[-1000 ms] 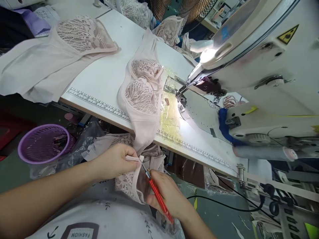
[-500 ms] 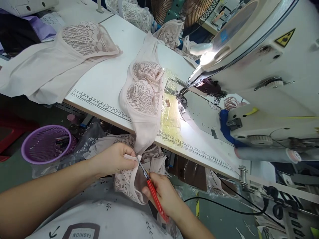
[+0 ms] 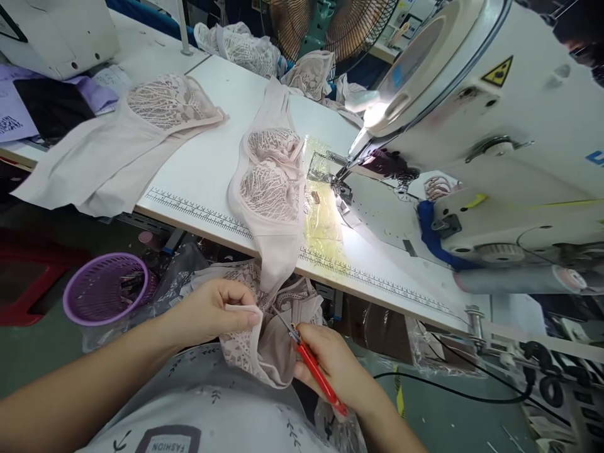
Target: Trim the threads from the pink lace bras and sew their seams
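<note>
My left hand (image 3: 221,314) pinches the edge of a pale pink lace bra (image 3: 274,352) over my lap, below the table's front edge. Red-handled scissors (image 3: 317,371) lie in my right hand (image 3: 330,358), their metal tip pointing up and left, a little apart from the pinched edge. Another pale pink bra (image 3: 267,189) lies on the white table (image 3: 202,176), its lower end hanging over the front edge close above my hands. A third light piece with a lace cup (image 3: 108,151) is spread over the table's left part.
The sewing machine (image 3: 453,107), its lamp lit, stands at the right. A purple basket (image 3: 111,289) is below the table at the left, near a red stool (image 3: 28,277). Behind the table are a fan (image 3: 330,25) and more lace pieces (image 3: 243,47). A black cable (image 3: 453,393) hangs at lower right.
The scissors in my right hand have moved away from the fabric edge, to the right. My left hand still pinches the bra. The view has shifted slightly.
</note>
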Available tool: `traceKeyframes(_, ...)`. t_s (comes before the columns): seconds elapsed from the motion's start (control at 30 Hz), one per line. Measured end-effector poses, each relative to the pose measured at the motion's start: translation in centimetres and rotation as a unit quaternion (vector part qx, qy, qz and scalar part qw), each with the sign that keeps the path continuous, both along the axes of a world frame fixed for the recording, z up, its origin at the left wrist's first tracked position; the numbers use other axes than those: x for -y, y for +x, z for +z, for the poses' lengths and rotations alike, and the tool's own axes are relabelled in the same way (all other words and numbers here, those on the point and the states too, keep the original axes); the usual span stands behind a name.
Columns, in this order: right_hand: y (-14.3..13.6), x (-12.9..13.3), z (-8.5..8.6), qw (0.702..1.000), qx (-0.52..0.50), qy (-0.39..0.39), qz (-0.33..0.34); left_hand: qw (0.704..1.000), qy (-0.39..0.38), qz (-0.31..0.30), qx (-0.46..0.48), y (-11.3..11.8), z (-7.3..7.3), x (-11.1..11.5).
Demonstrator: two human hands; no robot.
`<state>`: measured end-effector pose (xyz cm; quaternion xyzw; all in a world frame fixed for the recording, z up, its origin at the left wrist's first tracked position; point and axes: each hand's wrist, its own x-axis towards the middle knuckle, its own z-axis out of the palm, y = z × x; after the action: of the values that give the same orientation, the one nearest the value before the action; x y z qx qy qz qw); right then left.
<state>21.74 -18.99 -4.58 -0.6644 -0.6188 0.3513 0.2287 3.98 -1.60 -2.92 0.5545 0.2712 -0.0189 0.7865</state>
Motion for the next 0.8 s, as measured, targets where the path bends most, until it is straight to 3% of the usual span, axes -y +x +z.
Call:
traceKeyframes(0.17, 0.1, -0.3, 0.3, 0.998, 0.054, 0.008, 0.016, 0.999, -0.005, -0.009, 0.04, -0.2, 0.2, -0.2)
traceKeyframes(0.33, 0.1, -0.3, 0.9, 0.996, 0.068, 0.05, -0.011, 0.995, 0.048, 0.019, 0.081, -0.3, 0.4, -0.2)
traceKeyframes(0.5, -1.2, 0.1, 0.9, 0.988, 0.074, 0.121, -0.065, 0.985, 0.149, 0.078, 0.038, -0.8, 0.9, -0.2)
traceKeyframes(0.63, -3.2, -0.2, 0.2, 0.975, 0.05, 0.216, -0.016, 0.971, 0.205, 0.123, 0.004, -1.7, 1.5, -0.6)
traceKeyframes(0.7, -4.0, -0.7, 0.0, 0.967, 0.05, 0.25, 0.006, 0.975, 0.184, 0.124, 0.0, -2.4, 1.5, -0.8)
traceKeyframes(0.8, -4.5, -1.6, 0.0, 0.961, 0.062, 0.269, 0.01, 0.991, 0.068, 0.119, 0.006, -3.7, 1.0, -1.1)
